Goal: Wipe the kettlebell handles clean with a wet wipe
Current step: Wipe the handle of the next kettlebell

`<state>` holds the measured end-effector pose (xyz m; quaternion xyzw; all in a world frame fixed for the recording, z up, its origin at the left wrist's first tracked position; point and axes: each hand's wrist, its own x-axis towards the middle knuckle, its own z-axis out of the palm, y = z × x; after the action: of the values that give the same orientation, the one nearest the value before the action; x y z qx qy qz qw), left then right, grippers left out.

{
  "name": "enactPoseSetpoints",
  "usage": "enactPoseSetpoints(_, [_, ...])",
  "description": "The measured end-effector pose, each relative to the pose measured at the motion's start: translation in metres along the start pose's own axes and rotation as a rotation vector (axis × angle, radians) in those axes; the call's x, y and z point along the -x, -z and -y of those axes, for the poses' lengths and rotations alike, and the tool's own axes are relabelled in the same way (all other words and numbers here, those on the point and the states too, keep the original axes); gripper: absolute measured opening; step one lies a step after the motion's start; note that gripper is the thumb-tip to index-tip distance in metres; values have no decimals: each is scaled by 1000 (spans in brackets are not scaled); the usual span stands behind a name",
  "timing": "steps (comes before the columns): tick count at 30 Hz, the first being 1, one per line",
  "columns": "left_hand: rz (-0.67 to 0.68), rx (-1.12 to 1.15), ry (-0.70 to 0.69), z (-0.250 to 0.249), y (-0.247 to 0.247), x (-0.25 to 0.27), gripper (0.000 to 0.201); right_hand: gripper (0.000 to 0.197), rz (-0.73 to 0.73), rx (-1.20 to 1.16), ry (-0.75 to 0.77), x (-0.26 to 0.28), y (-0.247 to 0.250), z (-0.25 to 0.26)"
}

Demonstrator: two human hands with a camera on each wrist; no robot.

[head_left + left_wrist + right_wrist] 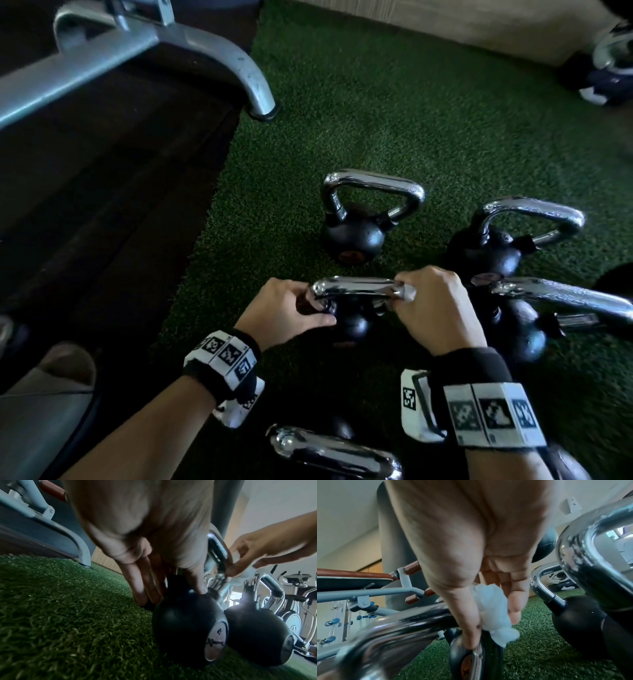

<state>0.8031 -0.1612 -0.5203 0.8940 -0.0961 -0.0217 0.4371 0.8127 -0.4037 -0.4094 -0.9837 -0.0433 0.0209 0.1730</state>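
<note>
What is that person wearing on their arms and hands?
The hands are bare: left hand, right hand. Each wrist carries a black band ringed with white blocks printed with black square marker patterns, and a white marked housing hangs beneath. No sleeves show.

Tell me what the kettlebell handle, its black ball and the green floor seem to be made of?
The handle looks like polished chromed steel: mirror-bright, with reflections. The ball looks like matte black cast iron or a coating; which one can't be told. The floor looks like artificial turf: short curly green fibres.
</note>
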Motion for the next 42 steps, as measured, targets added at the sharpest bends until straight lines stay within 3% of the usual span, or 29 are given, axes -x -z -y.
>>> enactPoseSetpoints(5, [62, 24, -9, -2, 5, -12, 33, 13, -19, -6, -105, 23, -12, 3])
enactPoseSetpoints(10, [59, -11, 29, -6, 6, -11, 27, 24, 32, -87, -116, 13, -9, -2])
enactPoseSetpoints(13, [69, -84, 25, -10, 10, -13, 30, 15, 39, -131, -126, 10, -11, -6])
enactPoseSetpoints(18, [23, -77, 34, -10, 3, -5, 33, 27, 11, -173, -139, 8, -12, -11])
enactPoseSetpoints(20, [77, -37, 39, -7, 9, -3, 27, 30, 32, -180, -144, 9, -10, -10])
enactPoseSetpoints(22, [248, -35, 48, -5, 25, -8, 20, 35, 35, -200, -146, 13, -3, -12])
enactPoseSetpoints(24, [320, -146, 49, -1, 40, -21, 35, 42, 4, -246, -165, 17, 10, -15])
enactPoseSetpoints(26, [209, -259, 0, -5, 48, -43, 41, 45, -68, -328, -180, 15, 25, -17])
enactPoseSetpoints(30, [28, -452, -336, -37, 34, -102, 38, 44, -210, -522, -232, -10, 46, -13])
enactPoseSetpoints(31, [44, -530, -397, -46, 27, -114, 45, 44, -236, -546, -226, -18, 50, -11])
enactPoseSetpoints(34, [198, -864, -468, -49, 1, -140, 94, 43, -272, -528, -178, -47, 57, -7])
enactPoseSetpoints(36, [256, -1059, -462, -41, -6, -149, 107, 42, -276, -490, -136, -64, 57, -4])
enactPoseSetpoints(42, [208, -1159, -474, -25, -13, -156, 95, 37, -345, -347, -13, -100, 48, 11])
